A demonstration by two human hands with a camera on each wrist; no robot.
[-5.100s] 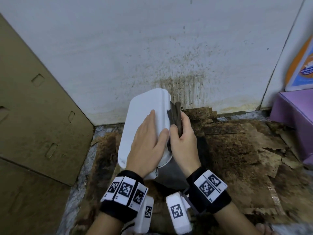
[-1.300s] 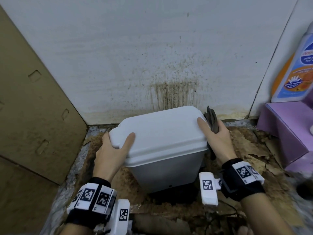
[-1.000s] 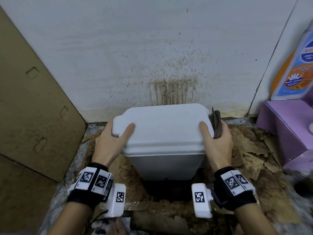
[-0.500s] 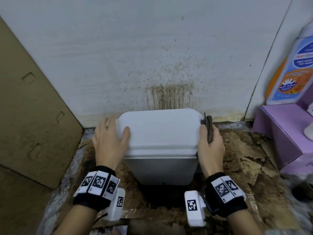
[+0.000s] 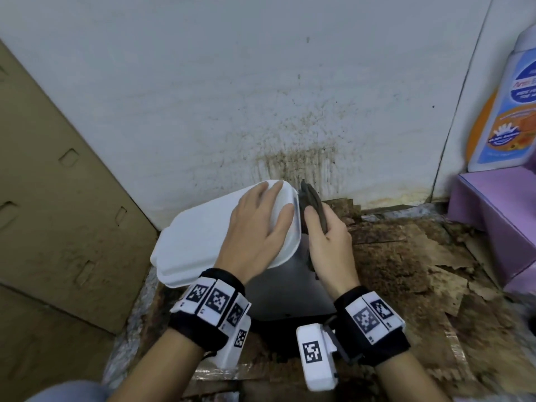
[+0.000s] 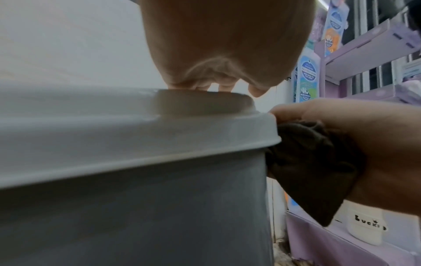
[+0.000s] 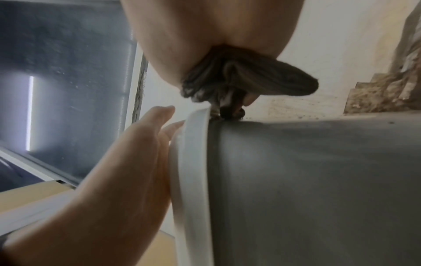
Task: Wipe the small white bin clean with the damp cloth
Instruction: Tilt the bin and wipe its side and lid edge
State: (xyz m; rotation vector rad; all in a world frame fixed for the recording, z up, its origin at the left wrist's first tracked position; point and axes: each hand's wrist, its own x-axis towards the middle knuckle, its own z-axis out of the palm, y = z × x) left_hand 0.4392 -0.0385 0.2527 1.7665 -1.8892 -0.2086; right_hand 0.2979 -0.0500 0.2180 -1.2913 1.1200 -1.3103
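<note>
Bin (image 5: 203, 245): white lid over a grey body, standing on the floor close to the wall; in the head view the lid runs from lower left to upper right, under the left grip.
Left grip (image 5: 255, 230): released, fingers straight and lying flat on the lid's far right end, fingertips at the far edge; it holds nothing.
Right grip (image 5: 327, 242): grasping the cloth, fingers curled round it, just right of the left grip with only the lid's rim between them.
Cloth (image 5: 311, 203): dark, bunched, held upright in the right grip; its folds stick out above the fingers and press against the bin's side just below the lid's rim, as the left wrist view (image 6: 314, 162) shows.
Wall (image 5: 261, 82): white, beyond both grips, with a brown splatter stain right behind the cloth.
Floor (image 5: 406, 256): torn, stained brown cardboard to the right of the right grip and below it.
Cardboard sheet (image 5: 58, 198): leaning at the left, well apart from the left grip.
Bottle (image 5: 510, 105): blue and orange label, far right, on a purple shelf (image 5: 493, 210).
</note>
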